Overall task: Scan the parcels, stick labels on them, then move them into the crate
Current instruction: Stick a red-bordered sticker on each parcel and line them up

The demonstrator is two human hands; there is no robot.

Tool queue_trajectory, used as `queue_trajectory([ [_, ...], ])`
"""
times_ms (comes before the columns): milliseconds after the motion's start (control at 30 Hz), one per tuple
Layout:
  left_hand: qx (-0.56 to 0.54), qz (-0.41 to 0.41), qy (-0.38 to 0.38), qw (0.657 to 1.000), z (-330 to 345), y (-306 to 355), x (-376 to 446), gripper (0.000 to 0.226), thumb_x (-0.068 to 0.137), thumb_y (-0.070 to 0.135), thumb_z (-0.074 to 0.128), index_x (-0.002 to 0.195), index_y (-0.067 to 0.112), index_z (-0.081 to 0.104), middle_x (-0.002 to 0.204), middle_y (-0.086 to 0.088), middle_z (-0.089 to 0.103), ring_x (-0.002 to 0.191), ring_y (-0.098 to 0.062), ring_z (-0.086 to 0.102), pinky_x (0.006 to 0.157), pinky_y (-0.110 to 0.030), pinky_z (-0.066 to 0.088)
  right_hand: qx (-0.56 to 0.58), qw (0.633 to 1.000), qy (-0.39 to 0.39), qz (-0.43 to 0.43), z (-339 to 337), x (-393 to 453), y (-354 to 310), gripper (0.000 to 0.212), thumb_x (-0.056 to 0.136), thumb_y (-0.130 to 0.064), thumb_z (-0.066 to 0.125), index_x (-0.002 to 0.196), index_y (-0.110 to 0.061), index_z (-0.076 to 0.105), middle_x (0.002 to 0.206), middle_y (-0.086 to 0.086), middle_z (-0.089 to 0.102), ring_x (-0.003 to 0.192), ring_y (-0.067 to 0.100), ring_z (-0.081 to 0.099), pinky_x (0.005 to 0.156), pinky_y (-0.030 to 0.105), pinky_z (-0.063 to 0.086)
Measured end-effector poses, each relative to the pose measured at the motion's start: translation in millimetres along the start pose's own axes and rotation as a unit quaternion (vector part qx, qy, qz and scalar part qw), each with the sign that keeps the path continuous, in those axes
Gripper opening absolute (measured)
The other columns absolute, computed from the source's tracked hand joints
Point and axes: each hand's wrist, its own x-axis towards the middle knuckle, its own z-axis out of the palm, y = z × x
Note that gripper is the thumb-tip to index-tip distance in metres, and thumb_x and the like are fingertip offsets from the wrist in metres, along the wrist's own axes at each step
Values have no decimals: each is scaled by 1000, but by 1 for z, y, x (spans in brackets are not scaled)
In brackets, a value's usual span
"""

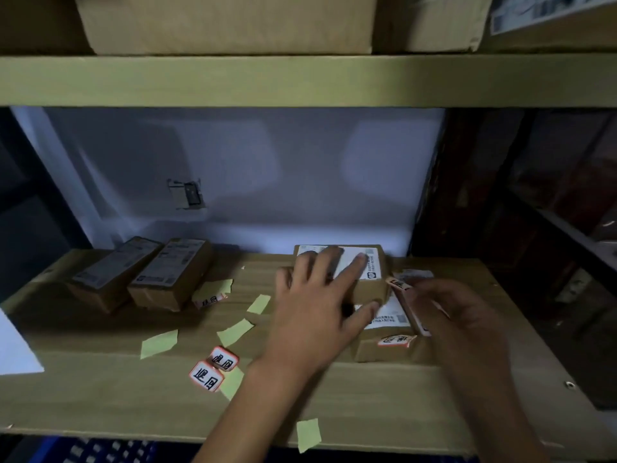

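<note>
A small cardboard parcel (370,285) with a white shipping slip stands at the back right of the wooden shelf (100,389). My left hand (317,305) rests on it, fingers spread straight over its top and thumb along its front. In front of it lies a second parcel (377,350) with a red-bordered label (395,340) stuck on its front. My right hand (464,319), blurred, pinches another red-bordered label (398,283) at its fingertips, right beside the rear parcel's right edge. Below the shelf's front edge, part of a blue crate (100,451) shows.
Two more parcels (113,272) (170,275) lie at the back left, with a red-bordered label (210,299) beside them. Two loose labels (215,369) and several yellow-green backing slips (158,344) are scattered on the shelf. Above is another shelf with large boxes (227,21).
</note>
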Motion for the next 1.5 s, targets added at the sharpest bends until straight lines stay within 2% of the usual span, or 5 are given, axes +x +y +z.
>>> queue_trajectory([
  [267, -32, -30, -3, 999, 11, -8, 14, 70, 81, 86, 50, 133, 38, 53, 141, 16, 53, 142, -18, 42, 123, -57, 25, -69, 997, 8, -41, -10, 32, 2, 8, 91, -19, 74, 94, -27, 76, 94, -2, 77, 91, 19, 73, 76, 38, 57],
  [500, -121, -37, -5, 992, 17, -17, 15, 65, 79, 71, 65, 132, 35, 52, 154, 24, 51, 156, -12, 27, 126, -51, 27, -171, 973, -143, -53, -13, 47, -3, 9, 89, -25, 75, 86, -33, 73, 82, -16, 72, 72, 10, 66, 50, 17, 50],
  [700, -193, -24, -24, 981, 18, -23, 14, 64, 80, 54, 60, 139, 31, 51, 158, 15, 48, 160, -7, 17, 122, -37, 35, -265, 916, -288, -92, 2, 63, -7, 11, 87, -25, 77, 82, -34, 73, 78, -11, 68, 72, -2, 61, 66, 10, 43],
  [1167, -157, 18, 21, 987, 22, -25, 20, 49, 89, 62, 68, 127, 33, 56, 135, 15, 61, 149, -6, 39, 108, -12, 31, -311, 907, -227, -172, 10, 68, 4, 8, 83, -37, 77, 87, -33, 71, 71, -11, 64, 72, 10, 63, 72, 39, 56],
  [1500, -153, 19, 29, 988, 20, -26, 25, 44, 87, 62, 67, 120, 34, 57, 119, 13, 64, 123, -10, 60, 95, -35, 53, -397, 896, -131, -147, 9, 73, 5, 45, 70, -62, 80, 101, -36, 61, 80, -17, 69, 82, -2, 64, 75, 30, 54],
])
